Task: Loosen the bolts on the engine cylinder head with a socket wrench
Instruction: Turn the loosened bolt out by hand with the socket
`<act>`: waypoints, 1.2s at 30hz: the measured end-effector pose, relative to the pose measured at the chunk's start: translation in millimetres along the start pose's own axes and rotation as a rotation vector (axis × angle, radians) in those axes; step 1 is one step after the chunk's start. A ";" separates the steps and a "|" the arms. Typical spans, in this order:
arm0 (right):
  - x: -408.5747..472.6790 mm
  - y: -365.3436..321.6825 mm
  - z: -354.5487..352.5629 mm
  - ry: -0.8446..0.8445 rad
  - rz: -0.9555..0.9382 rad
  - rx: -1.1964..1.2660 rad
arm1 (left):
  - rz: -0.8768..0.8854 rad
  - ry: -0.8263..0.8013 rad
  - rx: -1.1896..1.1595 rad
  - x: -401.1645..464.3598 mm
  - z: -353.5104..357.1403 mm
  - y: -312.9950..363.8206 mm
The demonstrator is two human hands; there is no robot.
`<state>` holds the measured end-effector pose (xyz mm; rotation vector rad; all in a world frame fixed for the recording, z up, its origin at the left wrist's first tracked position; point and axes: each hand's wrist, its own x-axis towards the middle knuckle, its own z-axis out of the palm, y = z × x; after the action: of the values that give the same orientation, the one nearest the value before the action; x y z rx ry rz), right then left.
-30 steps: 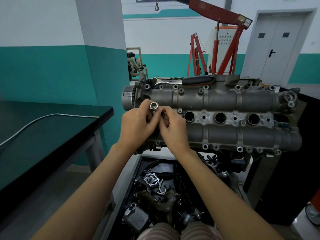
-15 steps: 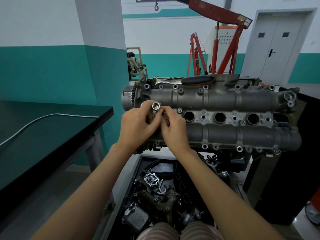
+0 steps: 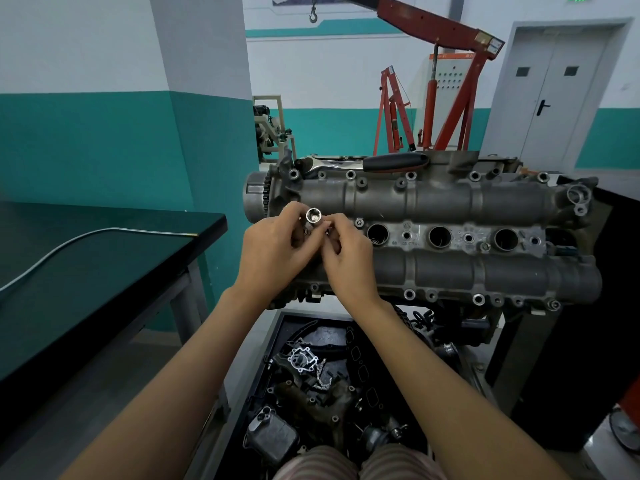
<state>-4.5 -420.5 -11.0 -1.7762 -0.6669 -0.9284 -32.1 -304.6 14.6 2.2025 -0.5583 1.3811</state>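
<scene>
Both hands' curled fingers, left hand [image 3: 277, 251] and right hand [image 3: 349, 258], pinch a socket [image 3: 313, 215] (open end up) over the cylinder head [image 3: 450, 202].

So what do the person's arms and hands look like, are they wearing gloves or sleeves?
No gloves and no sleeves in view. Both forearms are bare all the way from the bottom edge of the picture up to the left hand and right hand. I can't see any watch, ring or bracelet on them. The only clothing showing is striped fabric at the very bottom, over the knees.
</scene>
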 end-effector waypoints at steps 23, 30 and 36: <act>-0.4 -0.1 -0.3 -0.006 -0.009 0.016 | -0.038 0.027 0.016 1.1 1.4 2.2; 0.5 0.1 1.3 -0.032 -0.034 -0.014 | -0.031 0.007 0.003 0.3 0.5 0.4; 0.1 -0.1 1.4 -0.003 0.053 0.000 | -0.084 0.041 0.006 1.5 4.6 1.6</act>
<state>-4.1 -419.2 -11.1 -1.7872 -0.6186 -0.8905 -29.1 -308.6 14.4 2.1710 -0.4421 1.3824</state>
